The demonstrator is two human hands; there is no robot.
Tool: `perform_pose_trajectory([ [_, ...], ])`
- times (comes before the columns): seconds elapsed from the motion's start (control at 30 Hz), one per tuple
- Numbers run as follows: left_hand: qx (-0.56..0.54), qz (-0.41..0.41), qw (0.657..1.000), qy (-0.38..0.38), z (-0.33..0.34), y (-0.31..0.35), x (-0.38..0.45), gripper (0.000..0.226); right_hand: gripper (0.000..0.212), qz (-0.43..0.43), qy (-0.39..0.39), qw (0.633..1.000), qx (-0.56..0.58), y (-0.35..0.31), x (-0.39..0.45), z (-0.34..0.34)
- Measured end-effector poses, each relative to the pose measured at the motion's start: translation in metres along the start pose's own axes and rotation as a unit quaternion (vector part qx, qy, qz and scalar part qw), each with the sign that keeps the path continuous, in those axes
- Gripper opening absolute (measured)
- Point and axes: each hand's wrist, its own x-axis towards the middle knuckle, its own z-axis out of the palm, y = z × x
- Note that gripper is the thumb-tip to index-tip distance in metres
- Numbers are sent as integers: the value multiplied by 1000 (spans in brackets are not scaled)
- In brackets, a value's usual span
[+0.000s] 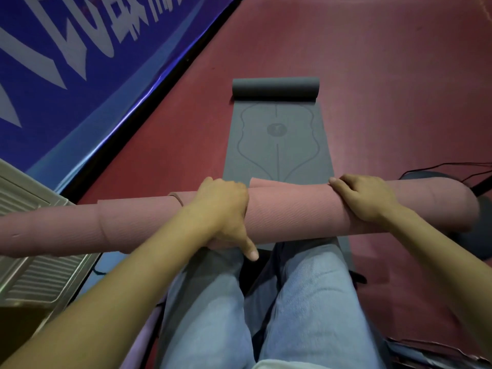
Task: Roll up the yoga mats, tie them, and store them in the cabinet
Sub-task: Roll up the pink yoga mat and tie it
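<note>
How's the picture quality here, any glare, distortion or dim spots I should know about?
Head view: wide-angle bending bows the pink rolled mat and stretches the forearms; glare streaks run along the blue banner at its lower edge; lighting is dim overall, darkest at the lower left corner; the grey mat and both hands, left and right, stay reasonably sharp.

Red floor (372,62): grey mat (277,145) flat on it, far end rolled; black cable (452,166) right.
</note>
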Motion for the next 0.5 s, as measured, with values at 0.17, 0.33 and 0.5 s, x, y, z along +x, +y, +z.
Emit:
perform_pose_trajectory([
  [0.17, 29, 13, 998, 53, 17, 0, -4, 122, 73, 7, -29, 999, 16, -3, -3, -9],
  [0.33, 50, 41, 996, 55, 7, -13, -29, 86, 69, -7, -89, 995, -36, -16, -9, -29],
  [0.5, 64, 39, 997, 35, 4, -14, -60, 80, 59, -5, -171, 985, -38, -31, -15, -43],
])
